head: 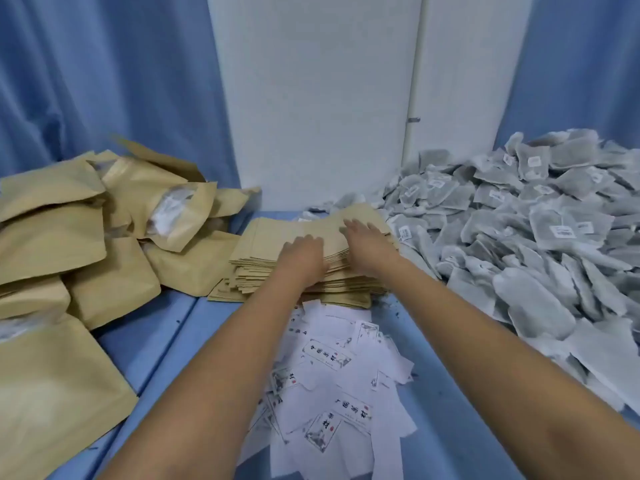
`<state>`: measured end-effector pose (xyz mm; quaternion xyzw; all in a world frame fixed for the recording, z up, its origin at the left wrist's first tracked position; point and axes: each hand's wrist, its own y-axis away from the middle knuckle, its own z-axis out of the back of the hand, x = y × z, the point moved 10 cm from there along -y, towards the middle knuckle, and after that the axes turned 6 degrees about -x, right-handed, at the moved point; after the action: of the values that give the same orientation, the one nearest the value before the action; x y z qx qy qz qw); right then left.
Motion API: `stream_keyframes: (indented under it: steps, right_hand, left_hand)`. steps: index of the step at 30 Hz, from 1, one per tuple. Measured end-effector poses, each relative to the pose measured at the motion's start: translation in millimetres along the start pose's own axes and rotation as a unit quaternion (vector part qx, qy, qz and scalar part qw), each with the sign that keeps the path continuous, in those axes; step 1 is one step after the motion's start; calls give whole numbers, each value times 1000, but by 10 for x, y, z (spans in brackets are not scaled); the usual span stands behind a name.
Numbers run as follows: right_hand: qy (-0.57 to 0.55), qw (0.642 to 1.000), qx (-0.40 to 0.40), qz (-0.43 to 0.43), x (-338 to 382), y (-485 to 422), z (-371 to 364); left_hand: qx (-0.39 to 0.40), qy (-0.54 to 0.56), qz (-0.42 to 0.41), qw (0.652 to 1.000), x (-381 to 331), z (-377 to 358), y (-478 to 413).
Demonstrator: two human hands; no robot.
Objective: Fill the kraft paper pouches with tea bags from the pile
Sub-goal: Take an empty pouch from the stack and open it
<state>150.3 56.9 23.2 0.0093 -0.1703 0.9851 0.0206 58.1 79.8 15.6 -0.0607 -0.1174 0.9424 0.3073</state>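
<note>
A stack of flat empty kraft paper pouches [270, 237] lies on the blue table at the centre. My left hand [302, 256] rests on top of the stack with its fingers curled at the upper sheets. My right hand [365, 239] lies flat on the stack's right side, fingers straight. A large pile of grey tea bags [540, 237] with small white tags covers the right of the table. Filled kraft pouches [79, 244] are heaped at the left.
Loose white printed labels [332, 375] are scattered on the blue table [166, 341] in front of the stack, under my forearms. Blue curtains hang behind both sides, and a white wall panel [311, 98] stands behind the centre.
</note>
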Motion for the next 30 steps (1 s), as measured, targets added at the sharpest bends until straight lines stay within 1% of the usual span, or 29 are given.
stream_keyframes:
  steps: [1,3,4,6,8,10,12,14,15,17,18,20,21,22,23,24,25,26,27,28,29,30]
  right_hand:
    - [71,997,14,11,-9,-35,-105]
    - [128,991,30,8,-96,-67,-278]
    - [136,990,43,2,-137,-45,-355]
    - [149,989,9,12,-168,-54,-373]
    - [159,985,-51,40,-119,-26,-271]
    - [167,980,-90,55,-99,26,-249]
    - [149,980,-120,53,-82,102,-193]
    - [139,982,-117,51,-80,171,-158]
    - [137,983,-114,55,-47,219,-127]
    - [128,979,-143,61,44,345,25]
    - [107,976,-181,64,98,443,154]
    - [15,964,-252,88,219,704,386]
    - [-28,960,-257,112,287,847,423]
    - [-80,960,-234,134,350,976,410]
    - [-155,962,-189,126,359,1083,356]
    - [-247,957,-131,81,294,1176,260]
    - [-343,935,-93,13,167,1271,163]
    - [-416,902,-90,-70,-22,1379,105]
    - [-460,866,-109,-163,-260,1505,70]
    - [-500,822,-112,-249,-468,1649,7]
    - [-562,763,-84,-308,-586,1769,-124]
    - [-636,693,-41,-338,-590,1865,-250]
  left_hand:
    - [18,-47,15,999,120,-102,13]
    - [41,-100,24,994,347,-360,12]
    - [53,-121,22,991,438,-482,31]
    - [40,-146,7,988,474,-591,33]
    - [-17,-169,-15,985,419,-504,33]
    - [-53,-192,-23,980,417,-432,77]
    - [-69,-217,-42,973,399,-353,153]
    - [-63,-241,-54,967,398,-297,231]
    - [-60,-242,-61,966,391,-278,275]
    - [-72,-219,-64,971,376,-222,365]
    - [-85,-192,-62,976,363,-187,414]
    - [-103,-152,-62,981,308,-130,556]
    - [-111,-129,-67,983,252,-94,666]
    - [-115,-111,-73,984,191,-70,800]
    - [-122,-94,-76,985,133,-30,965]
    - [-134,-78,-81,985,77,16,1141]
    - [-143,-59,-92,984,28,51,1332]
    - [-171,-33,-112,978,-16,96,1533]
    - [-200,1,-140,970,-58,143,1741]
    - [-221,29,-162,961,-86,169,1927]
    - [-225,44,-181,956,-122,184,2085]
    - [-208,52,-192,958,-146,166,2185]
